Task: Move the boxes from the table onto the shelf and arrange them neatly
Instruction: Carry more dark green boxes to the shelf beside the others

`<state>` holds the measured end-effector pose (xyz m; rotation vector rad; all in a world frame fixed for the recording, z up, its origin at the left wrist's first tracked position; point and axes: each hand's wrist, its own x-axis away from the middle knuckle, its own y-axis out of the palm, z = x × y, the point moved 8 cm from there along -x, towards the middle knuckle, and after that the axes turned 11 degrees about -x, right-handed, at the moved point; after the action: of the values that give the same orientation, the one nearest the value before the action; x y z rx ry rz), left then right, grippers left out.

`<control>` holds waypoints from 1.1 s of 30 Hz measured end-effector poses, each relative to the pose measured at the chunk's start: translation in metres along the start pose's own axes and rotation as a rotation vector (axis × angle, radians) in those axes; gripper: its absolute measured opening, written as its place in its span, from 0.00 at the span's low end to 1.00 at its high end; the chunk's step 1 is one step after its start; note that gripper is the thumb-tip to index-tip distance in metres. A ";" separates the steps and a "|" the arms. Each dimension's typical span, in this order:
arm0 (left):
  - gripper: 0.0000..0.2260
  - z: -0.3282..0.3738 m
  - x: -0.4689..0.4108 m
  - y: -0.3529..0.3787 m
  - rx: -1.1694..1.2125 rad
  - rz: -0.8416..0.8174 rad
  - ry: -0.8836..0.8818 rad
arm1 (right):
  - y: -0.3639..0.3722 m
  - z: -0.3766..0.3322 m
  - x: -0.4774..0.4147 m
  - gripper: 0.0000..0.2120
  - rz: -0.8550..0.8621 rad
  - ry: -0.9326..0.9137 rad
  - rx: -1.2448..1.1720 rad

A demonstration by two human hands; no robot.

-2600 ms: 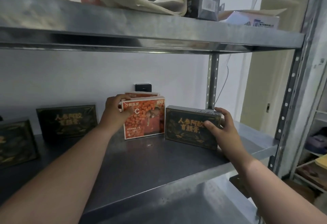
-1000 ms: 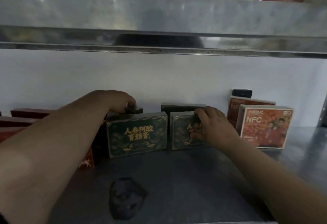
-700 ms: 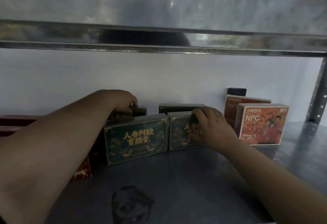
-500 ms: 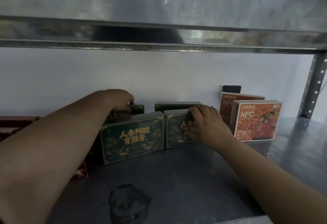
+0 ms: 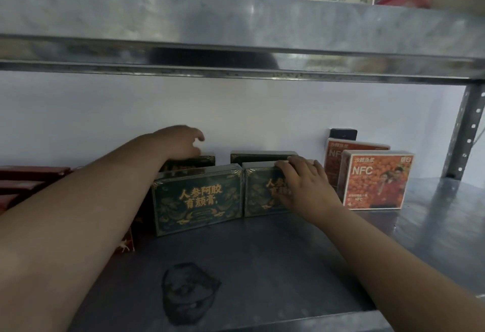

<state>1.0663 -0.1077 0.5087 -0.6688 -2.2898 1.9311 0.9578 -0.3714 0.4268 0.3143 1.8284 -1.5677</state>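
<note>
- Now off the box: the person's left hand (image 5: 181,145) lifts clear of the rear-left green box (image 5: 191,163), whose top edge it gripped half a second ago. That box stands against the wall on the shelf (image 5: 262,266), behind the front-left green box (image 5: 196,198).
- The left fingers (image 5: 198,138) are apart and loosely bent, holding nothing. Whether the heel of the hand still brushes the box top cannot be told.
- The right hand (image 5: 301,187) keeps its place on the front-right green box (image 5: 258,195), as in the moments before.
- The right fingers (image 5: 286,169) lie close together and nearly straight across the box's face, tips at its top edge, pressing rather than clamping.
- Four green boxes stand upright in two rows. The front pair is side by side, touching or nearly so, with the rear-right green box (image 5: 262,156) just behind.
- To the right, two orange boxes (image 5: 375,179) stand one behind the other, apart from the green group. At far left, red boxes (image 5: 29,177) sit partly hidden by the left arm.
- The release suggests the rear-left box is placed and the work has reached the squaring-up stage. The front-left box looks turned slightly out of line with its neighbour and probably needs a nudge.
- How many boxes remain to be moved cannot be told from this view.
</note>
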 end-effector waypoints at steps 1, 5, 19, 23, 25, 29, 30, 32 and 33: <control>0.22 0.007 0.007 -0.013 0.047 0.075 0.011 | -0.003 0.002 0.000 0.31 0.003 -0.009 -0.011; 0.25 0.048 0.042 -0.024 0.083 0.047 0.087 | -0.012 0.006 0.000 0.30 -0.023 -0.023 -0.049; 0.29 0.087 0.108 -0.004 -0.059 -0.004 -0.065 | -0.016 0.010 0.023 0.38 -0.232 -0.008 -0.096; 0.23 0.137 0.159 -0.005 0.007 0.277 -0.061 | -0.024 -0.012 0.068 0.33 -0.304 -0.037 -0.224; 0.23 0.170 0.182 0.023 0.037 0.134 -0.020 | -0.022 -0.019 0.096 0.31 -0.423 -0.009 -0.266; 0.27 0.211 0.210 0.073 0.124 -0.131 -0.044 | -0.024 -0.014 0.141 0.30 -0.609 0.072 -0.317; 0.27 0.220 0.214 0.073 0.124 -0.123 -0.040 | -0.029 -0.012 0.149 0.31 -0.590 0.070 -0.324; 0.27 0.242 0.221 0.068 0.101 -0.104 -0.018 | -0.043 -0.008 0.167 0.35 -0.506 0.044 -0.290; 0.27 0.254 0.225 0.067 0.076 -0.106 0.002 | -0.050 -0.007 0.177 0.38 -0.447 0.026 -0.258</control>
<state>0.7990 -0.2507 0.3425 -0.5301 -2.1902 1.9562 0.7975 -0.4211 0.3521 -0.2096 2.1973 -1.5861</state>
